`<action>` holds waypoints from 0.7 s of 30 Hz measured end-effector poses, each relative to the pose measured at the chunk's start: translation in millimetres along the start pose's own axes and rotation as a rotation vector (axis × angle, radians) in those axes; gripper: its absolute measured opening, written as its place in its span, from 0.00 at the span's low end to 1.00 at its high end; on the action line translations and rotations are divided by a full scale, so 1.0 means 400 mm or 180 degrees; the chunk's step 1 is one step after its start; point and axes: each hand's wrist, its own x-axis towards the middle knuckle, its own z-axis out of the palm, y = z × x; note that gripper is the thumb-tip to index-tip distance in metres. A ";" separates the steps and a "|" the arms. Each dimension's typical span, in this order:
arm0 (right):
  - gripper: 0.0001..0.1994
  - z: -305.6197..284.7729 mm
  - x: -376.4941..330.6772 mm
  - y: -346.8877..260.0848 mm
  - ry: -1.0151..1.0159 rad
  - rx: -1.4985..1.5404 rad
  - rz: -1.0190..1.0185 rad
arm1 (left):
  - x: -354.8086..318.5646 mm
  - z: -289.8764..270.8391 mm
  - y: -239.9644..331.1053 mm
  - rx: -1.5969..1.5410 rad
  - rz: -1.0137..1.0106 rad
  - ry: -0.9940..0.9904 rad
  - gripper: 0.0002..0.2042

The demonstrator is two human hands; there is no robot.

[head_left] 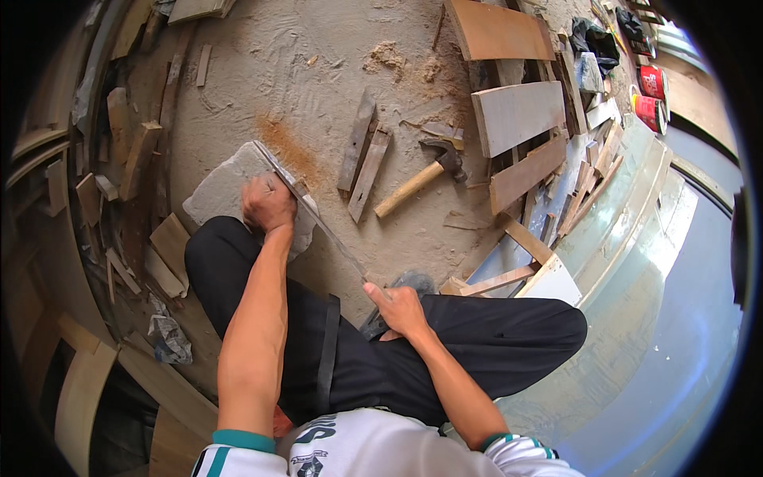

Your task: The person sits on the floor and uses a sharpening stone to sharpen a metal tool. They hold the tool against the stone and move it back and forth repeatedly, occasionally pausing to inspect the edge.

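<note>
Dusty floor, both hands (269,203) (400,308) gripping metal blade (318,220).

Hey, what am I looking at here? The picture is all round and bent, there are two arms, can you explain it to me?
This is one view from a wide camera worn on a person's head, looking down, so straight edges bend. No machine: the two bare arms are the wearer's own. The left hand presses a long thin metal blade onto a flat grey stone slab; the right hand grips the blade's near end. The person sits in black trousers on a sandy, sawdust-strewn floor. Nearby lie a wooden-handled claw hammer, loose wooden planks and red tins.
</note>
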 end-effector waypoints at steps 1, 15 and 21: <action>0.39 -0.012 -0.015 -0.012 -0.0125 -0.0082 0.0420 | -0.003 -0.017 0.021 0.0082 -0.0154 -0.0091 0.12; 0.39 0.006 0.050 0.012 0.0310 0.0089 0.0070 | -0.005 -0.019 0.039 0.0158 -0.0530 -0.0195 0.14; 0.39 0.044 0.050 0.006 0.0249 -0.0087 -0.0089 | 0.007 -0.005 0.030 0.0132 -0.0682 -0.0296 0.17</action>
